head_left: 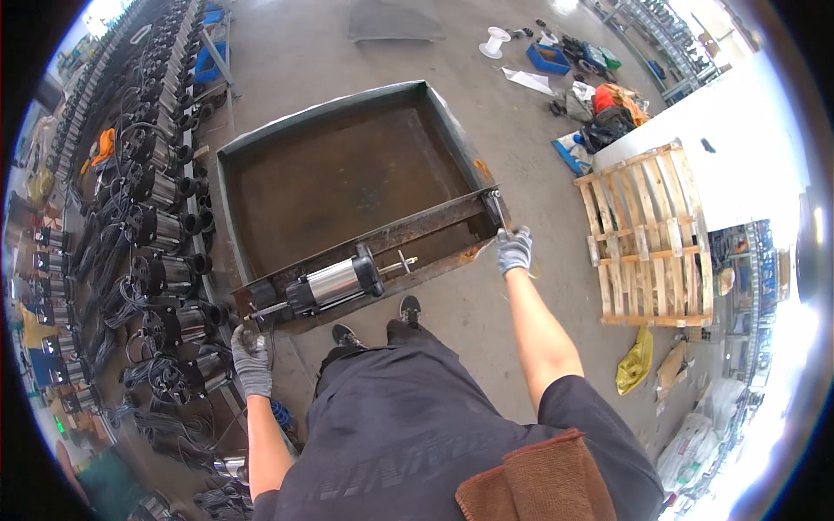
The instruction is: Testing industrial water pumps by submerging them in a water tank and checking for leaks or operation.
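A steel-cased pump motor (326,285) with shafts at both ends lies across the near rim of a rusty metal tank (224,187) holding murky brown liquid. My gloved left hand (250,356) is at the tank's near left corner, just below the motor's left shaft end, fingers curled on something I cannot make out. My gloved right hand (513,251) grips a short rod-like handle (498,208) at the right end of the tank's crossbar, right of the motor.
Rows of similar motors (161,230) with coiled cables line the left. A wooden pallet (647,252) leans at the right beside a white panel (747,139). Blue crates (547,59), piled cloths (608,113) and a yellow sack (632,360) lie on the floor.
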